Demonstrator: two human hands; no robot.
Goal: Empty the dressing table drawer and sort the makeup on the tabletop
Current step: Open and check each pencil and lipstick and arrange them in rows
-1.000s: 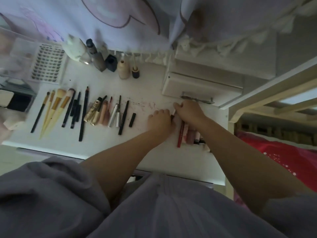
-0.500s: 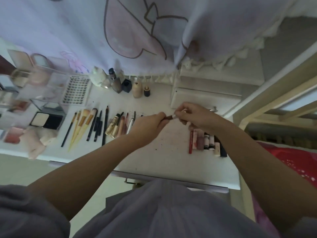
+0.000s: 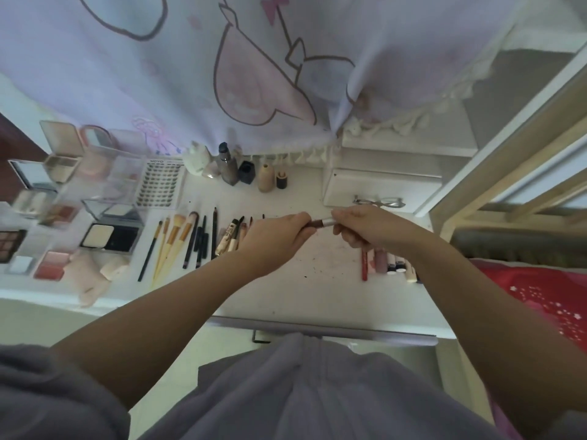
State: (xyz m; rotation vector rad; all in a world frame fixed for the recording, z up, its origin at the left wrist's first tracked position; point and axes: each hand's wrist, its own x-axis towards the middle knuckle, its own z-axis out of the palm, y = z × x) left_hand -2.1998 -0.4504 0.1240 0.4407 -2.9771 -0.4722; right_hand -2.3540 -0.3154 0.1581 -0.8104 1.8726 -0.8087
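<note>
Lip pencil (image 3: 320, 222) between both hands (image 3: 317, 230)

My white tabletop (image 3: 305, 290) carries brushes (image 3: 173, 239) left of centre, compacts (image 3: 109, 238) far left, bottles (image 3: 246, 169) along the top, lipsticks (image 3: 386, 260) at right.

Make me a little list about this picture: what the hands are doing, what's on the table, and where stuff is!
left hand: grips the dark end of a lip pencil
right hand: pinches the pencil's silver end
pencil: held level above the table, between both hands
brushes: lined up in a row, left of the hands
lipsticks: side by side, partly under the right arm
bottles: standing at the back by the curtain
compacts: grouped at the far left
small drawer box: back right, looks closed
</note>
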